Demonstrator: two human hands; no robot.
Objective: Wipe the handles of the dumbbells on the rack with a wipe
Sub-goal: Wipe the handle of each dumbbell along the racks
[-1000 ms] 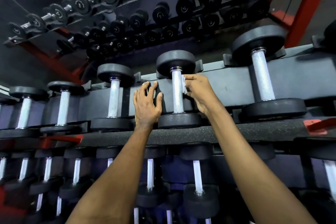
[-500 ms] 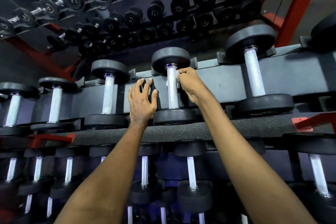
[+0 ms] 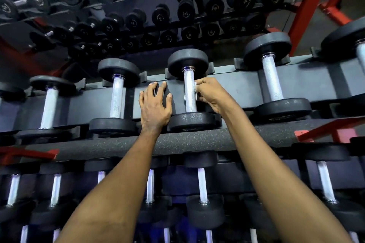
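Note:
A row of black dumbbells with silver knurled handles lies across the dark rack (image 3: 233, 89). My right hand (image 3: 212, 92) grips the handle of the middle dumbbell (image 3: 190, 92) with a white wipe (image 3: 196, 90) wrapped round it; only a bit of the wipe shows between fingers and handle. My left hand (image 3: 156, 104) rests flat with spread fingers on the rack bar just left of that dumbbell, touching no handle.
Neighbouring dumbbells lie left (image 3: 117, 100) and right (image 3: 272, 83) on the same tier. A lower tier holds more dumbbells (image 3: 202, 185). A mirror (image 3: 138, 16) behind reflects the rack. Red frame posts (image 3: 308, 6) stand at the right.
My right hand has slid from the top of the handle down toward its middle with the wipe. My left hand stays on the rack bar. The view has shifted slightly.

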